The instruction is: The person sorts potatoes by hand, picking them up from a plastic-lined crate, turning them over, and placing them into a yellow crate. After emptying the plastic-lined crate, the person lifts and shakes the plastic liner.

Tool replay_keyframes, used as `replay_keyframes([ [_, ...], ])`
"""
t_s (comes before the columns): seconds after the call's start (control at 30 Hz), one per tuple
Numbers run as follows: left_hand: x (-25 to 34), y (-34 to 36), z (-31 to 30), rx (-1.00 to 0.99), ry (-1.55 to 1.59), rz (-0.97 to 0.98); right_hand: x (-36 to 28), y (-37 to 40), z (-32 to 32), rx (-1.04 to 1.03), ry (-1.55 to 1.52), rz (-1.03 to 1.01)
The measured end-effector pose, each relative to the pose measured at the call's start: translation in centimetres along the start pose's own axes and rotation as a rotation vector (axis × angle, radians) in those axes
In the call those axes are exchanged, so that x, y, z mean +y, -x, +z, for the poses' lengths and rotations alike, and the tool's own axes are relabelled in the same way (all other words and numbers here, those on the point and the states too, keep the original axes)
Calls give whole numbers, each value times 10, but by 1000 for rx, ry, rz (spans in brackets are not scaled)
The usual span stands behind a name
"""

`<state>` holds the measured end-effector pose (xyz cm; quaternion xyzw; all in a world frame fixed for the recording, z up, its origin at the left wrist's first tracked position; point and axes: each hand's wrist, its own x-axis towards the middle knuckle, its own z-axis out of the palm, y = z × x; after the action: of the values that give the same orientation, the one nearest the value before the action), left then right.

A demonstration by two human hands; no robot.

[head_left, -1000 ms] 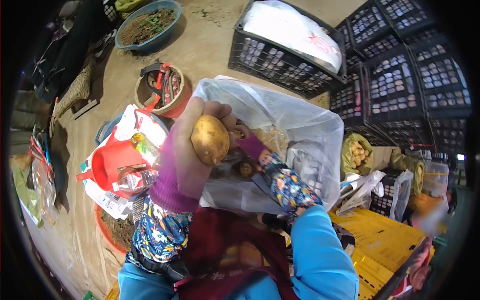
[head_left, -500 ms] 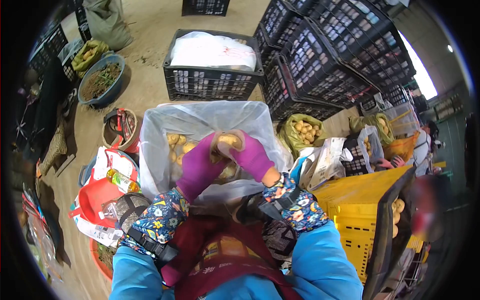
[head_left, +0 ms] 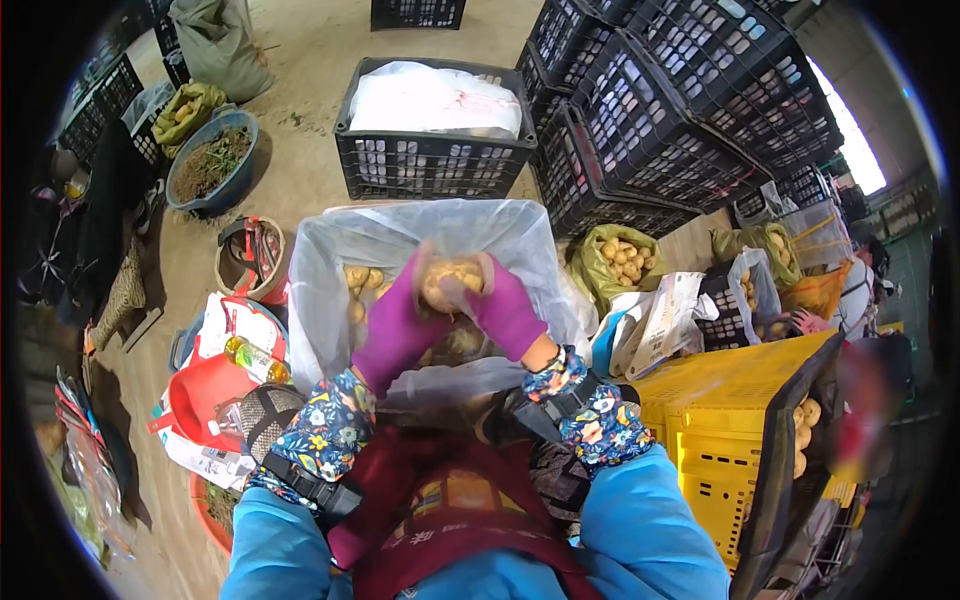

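Note:
A potato (head_left: 450, 285) with brownish skin is held between my two hands, above a crate lined with a clear plastic bag (head_left: 335, 265). My left hand (head_left: 395, 325), in a purple glove, grips the potato's left side; its fingertips are blurred. My right hand (head_left: 503, 308), in a matching glove, closes on the right side, its thumb across the front. Inside the liner, several loose potatoes (head_left: 357, 278) lie at the left. More of them sit below my hands, partly hidden by the gloves.
A black crate (head_left: 430, 165) with a white bag stands ahead, beside stacked crates (head_left: 650, 120). Right are a green sack of potatoes (head_left: 620, 258) and a yellow crate (head_left: 700, 420). Left are a red scoop (head_left: 200, 395), a bottle (head_left: 258, 360) and a blue basin (head_left: 245, 165).
The potato has turned between my hands, and more of its surface shows. My left fingers have shifted away from its top. The whole view has moved slightly.

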<state>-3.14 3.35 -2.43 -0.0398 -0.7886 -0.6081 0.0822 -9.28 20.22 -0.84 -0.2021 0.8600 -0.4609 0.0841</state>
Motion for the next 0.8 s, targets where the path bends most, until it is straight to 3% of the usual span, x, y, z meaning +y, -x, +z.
replay_keyframes([
  [0.03, -5, 0, 0, -64, 305, -169, -11, 0, 2, 110, 207, -117],
  [0.07, -8, 0, 0, -119, 613, -335, -11, -2, 0, 62, 133, -76],
  [0.17, 6, -5, -21, -278, 585, -278, -3, -14, -12, -9, -73, -42],
  [0.23, 4, -5, -17, -201, 535, -216, 15, -25, -9, 57, -195, -134],
  [0.3, 1, -5, -14, -119, 399, -102, 42, -35, 4, 96, -317, -40],
  [0.37, -2, -5, -13, -29, 170, 58, 25, -33, 16, 189, -225, -102],
  [0.4, -2, -4, -11, -14, 89, 30, 8, -21, 26, 256, -69, -211],
  [0.47, -2, 1, -8, -1, -79, -29, -19, -6, 19, 161, 123, -195],
  [0.57, -3, 1, -11, -11, -28, 30, 9, -18, 15, -6, -33, -82],
  [0.63, 6, 1, -13, -42, -46, 59, 33, -29, 6, -13, 106, -66],
  [0.7, 8, 2, -17, -29, -102, 86, 45, -31, 10, -78, -189, 102],
  [0.73, 7, 0, -18, 2, -149, 101, 44, -31, 15, -140, -551, 260],
  [0.8, 3, -1, -18, 49, -112, 105, 41, -26, 21, -130, -659, 200],
])
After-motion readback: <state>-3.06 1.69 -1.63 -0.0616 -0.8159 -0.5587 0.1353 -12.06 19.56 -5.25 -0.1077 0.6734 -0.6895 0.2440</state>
